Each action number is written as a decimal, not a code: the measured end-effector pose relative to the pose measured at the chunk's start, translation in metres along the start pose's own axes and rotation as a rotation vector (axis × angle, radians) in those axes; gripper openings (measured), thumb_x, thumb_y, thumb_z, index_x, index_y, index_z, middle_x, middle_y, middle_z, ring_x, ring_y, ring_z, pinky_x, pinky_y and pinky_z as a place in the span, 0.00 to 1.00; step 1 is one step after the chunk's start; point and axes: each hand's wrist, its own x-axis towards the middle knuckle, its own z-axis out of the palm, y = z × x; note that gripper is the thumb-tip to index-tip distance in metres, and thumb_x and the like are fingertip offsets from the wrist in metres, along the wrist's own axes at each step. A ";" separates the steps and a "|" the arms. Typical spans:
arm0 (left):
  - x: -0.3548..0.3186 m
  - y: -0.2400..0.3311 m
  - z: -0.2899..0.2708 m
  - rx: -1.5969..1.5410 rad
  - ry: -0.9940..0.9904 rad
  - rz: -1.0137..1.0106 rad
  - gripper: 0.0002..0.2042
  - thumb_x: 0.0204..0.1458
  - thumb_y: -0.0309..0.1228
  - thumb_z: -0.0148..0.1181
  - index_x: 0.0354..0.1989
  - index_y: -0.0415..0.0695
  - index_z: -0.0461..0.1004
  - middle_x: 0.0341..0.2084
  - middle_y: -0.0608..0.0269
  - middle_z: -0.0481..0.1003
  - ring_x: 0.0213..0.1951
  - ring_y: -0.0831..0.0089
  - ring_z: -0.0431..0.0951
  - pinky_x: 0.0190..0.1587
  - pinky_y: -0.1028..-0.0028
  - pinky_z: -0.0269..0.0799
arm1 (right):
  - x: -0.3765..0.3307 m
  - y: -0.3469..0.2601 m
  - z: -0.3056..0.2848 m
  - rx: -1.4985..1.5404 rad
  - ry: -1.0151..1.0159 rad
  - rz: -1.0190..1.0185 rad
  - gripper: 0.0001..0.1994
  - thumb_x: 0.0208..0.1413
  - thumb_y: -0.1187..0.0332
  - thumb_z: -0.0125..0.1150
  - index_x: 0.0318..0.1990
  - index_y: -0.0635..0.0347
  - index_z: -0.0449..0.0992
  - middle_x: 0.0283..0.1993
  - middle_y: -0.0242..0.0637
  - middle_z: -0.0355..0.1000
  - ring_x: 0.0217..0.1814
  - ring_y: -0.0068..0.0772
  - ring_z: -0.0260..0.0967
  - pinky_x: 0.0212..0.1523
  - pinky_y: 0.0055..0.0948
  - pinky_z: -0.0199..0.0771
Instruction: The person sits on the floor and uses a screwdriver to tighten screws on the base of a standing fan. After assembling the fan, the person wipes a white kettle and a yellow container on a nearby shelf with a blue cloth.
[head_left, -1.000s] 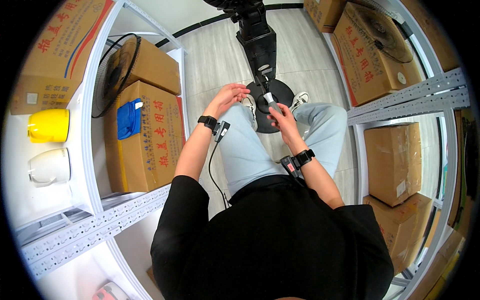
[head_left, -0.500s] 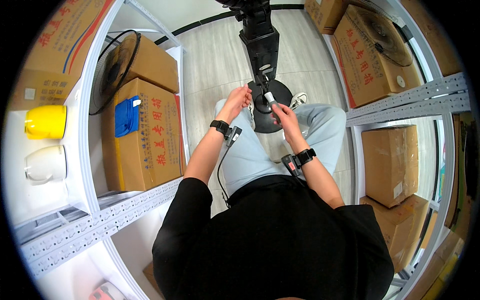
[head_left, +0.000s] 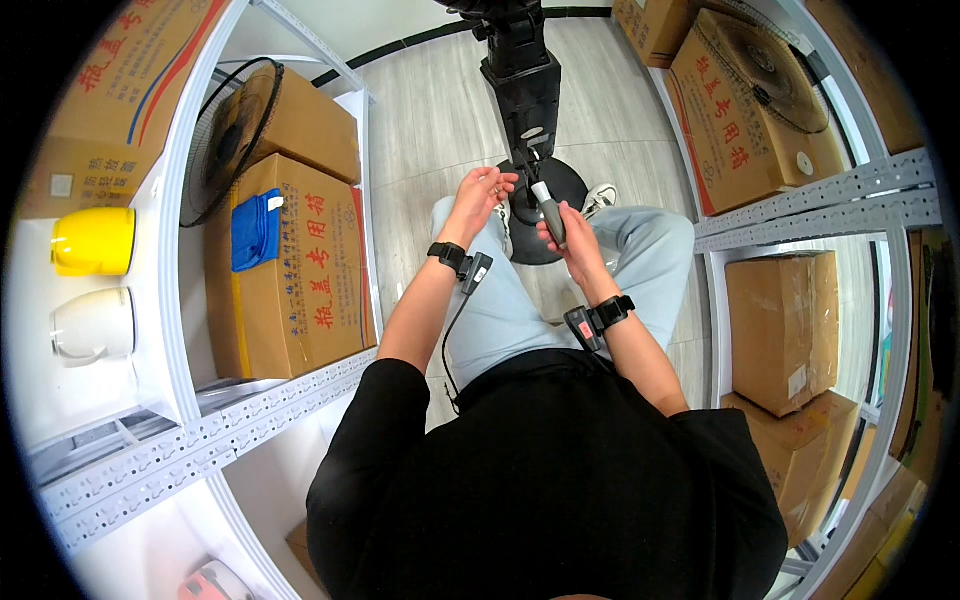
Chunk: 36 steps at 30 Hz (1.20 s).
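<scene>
In my right hand is a slim grey handheld tool with a white tip; its exact kind is unclear. The fingers wrap round its grey body, and the white end points up and away from me. My left hand is just to the left, fingers bent and tips together, and anything pinched in them is too small to make out. Both hands are in front of a black stand with a round black base. Dark cables or parts hang at its lower end, close to the left fingertips.
Shelving holds cardboard boxes with a blue cloth, a fan grille, a yellow pot and a white pot on the left. More boxes and another fan grille are on the right.
The tool in my right hand has tilted, showing more of its grey body. My left fingers have reached slightly to the right, toward the stand.
</scene>
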 end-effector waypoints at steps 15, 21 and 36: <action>0.017 -0.015 0.004 -0.259 0.032 0.053 0.12 0.58 0.24 0.52 0.49 0.34 0.69 0.38 0.54 0.75 0.36 0.72 0.74 0.39 0.77 0.71 | -0.004 -0.003 0.004 0.080 -0.032 0.040 0.19 0.59 0.56 0.58 0.51 0.57 0.67 0.39 0.31 0.74 0.36 0.17 0.72 0.29 0.16 0.67; 0.016 -0.015 0.012 -0.282 0.050 0.056 0.11 0.59 0.23 0.51 0.49 0.33 0.67 0.40 0.53 0.74 0.38 0.71 0.73 0.40 0.77 0.71 | -0.003 0.002 0.011 -0.100 0.125 -0.118 0.19 0.63 0.50 0.47 0.48 0.57 0.68 0.35 0.31 0.75 0.32 0.18 0.73 0.27 0.17 0.68; 0.020 -0.016 0.010 -0.323 0.048 0.043 0.07 0.58 0.25 0.54 0.43 0.37 0.69 0.37 0.56 0.74 0.36 0.73 0.73 0.38 0.78 0.70 | 0.005 0.005 -0.002 0.010 0.043 -0.020 0.20 0.59 0.51 0.55 0.49 0.57 0.67 0.38 0.31 0.75 0.35 0.19 0.73 0.30 0.17 0.68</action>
